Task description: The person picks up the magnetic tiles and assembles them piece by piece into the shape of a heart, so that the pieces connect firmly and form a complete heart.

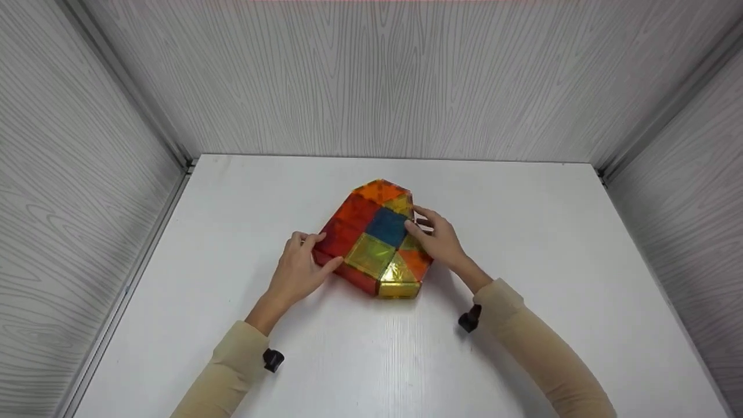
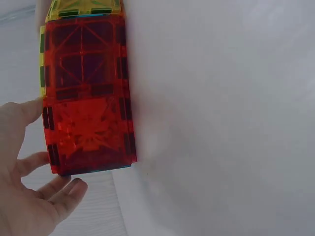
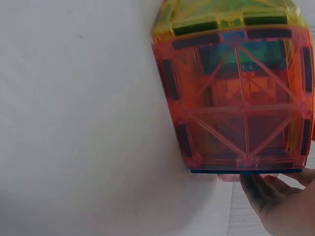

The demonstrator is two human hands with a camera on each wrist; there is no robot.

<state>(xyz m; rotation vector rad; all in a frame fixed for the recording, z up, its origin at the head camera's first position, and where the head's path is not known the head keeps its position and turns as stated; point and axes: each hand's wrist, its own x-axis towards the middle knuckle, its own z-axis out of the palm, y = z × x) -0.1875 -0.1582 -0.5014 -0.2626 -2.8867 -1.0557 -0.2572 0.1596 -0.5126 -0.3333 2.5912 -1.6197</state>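
Observation:
A flat, box-like block of translucent magnetic tiles (image 1: 371, 253) lies on the white table, with red, orange, yellow and blue tiles on top. My left hand (image 1: 297, 271) grips its left corner, thumb on the near top edge and fingers around the left side. On the right side my right hand (image 1: 442, 239) holds it, thumb on the top near the blue tile (image 1: 387, 227) and fingers along the side wall. Red side tiles (image 2: 88, 125) with dark magnet strips fill the left wrist view. A pinkish-red square side tile (image 3: 243, 108) shows in the right wrist view.
The white tabletop (image 1: 360, 360) extends around the block. Grey wood-grain panels stand behind it (image 1: 371, 81) and at the left and right sides. Each sleeve has a small black device (image 1: 273, 360) at the wrist.

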